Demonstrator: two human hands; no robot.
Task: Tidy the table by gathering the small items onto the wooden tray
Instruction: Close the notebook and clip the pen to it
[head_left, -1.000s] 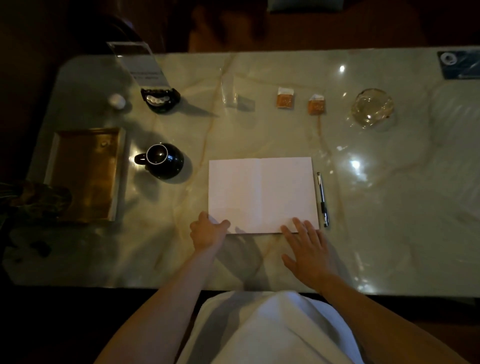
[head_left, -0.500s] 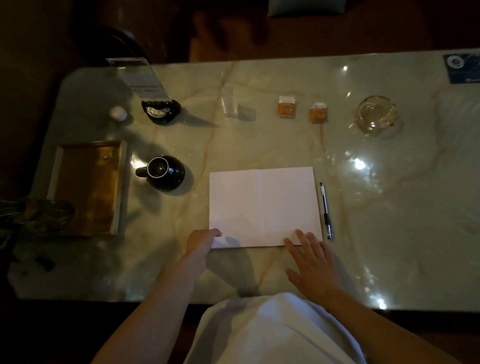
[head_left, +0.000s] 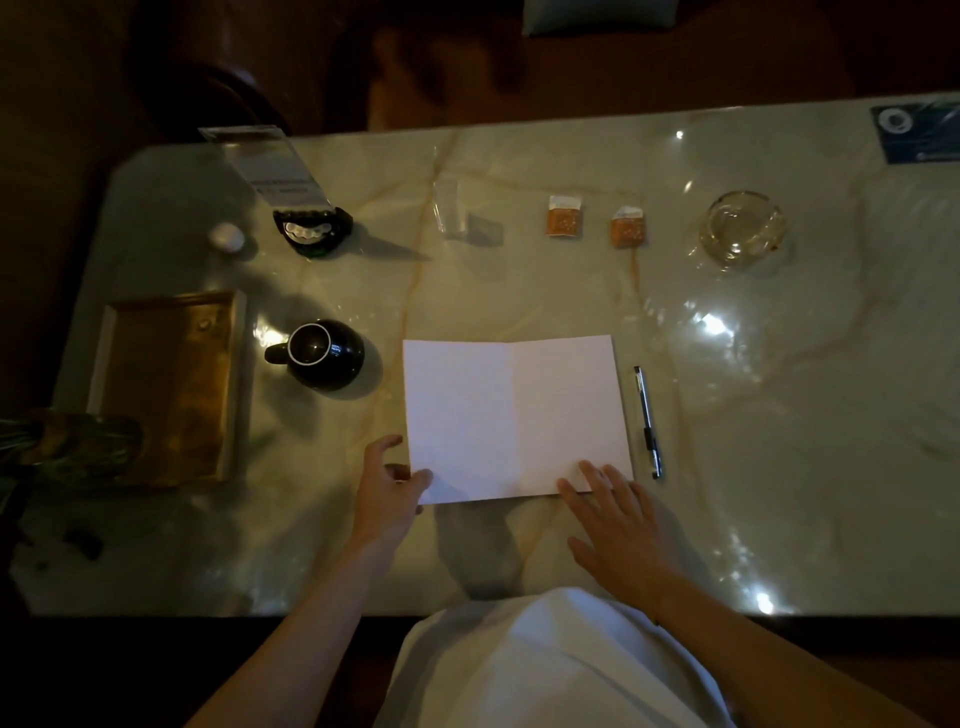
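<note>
A wooden tray (head_left: 171, 384) lies at the table's left, holding only a tiny object (head_left: 205, 323) near its far right corner. An open white booklet (head_left: 514, 415) lies in the middle. My left hand (head_left: 387, 488) pinches its near left corner, thumb on top, and a shadow shows under that edge. My right hand (head_left: 618, 525) rests flat and open, fingertips on the booklet's near right edge. A black pen (head_left: 647, 421) lies just right of the booklet. Two orange packets (head_left: 563, 217) (head_left: 628, 227) and a clear sachet (head_left: 451, 213) lie further back.
A black round pot (head_left: 322, 353) stands between tray and booklet. A glass ashtray (head_left: 743, 228) sits at the back right, a sign in a black holder (head_left: 311, 228) and a small white object (head_left: 227, 237) at the back left. A glass vase (head_left: 78, 441) overlaps the tray's near left corner.
My left hand slid from the booklet's near edge to its left corner and spread its fingers. My right hand barely moved. The view tilted, so everything sits lower in frame.
</note>
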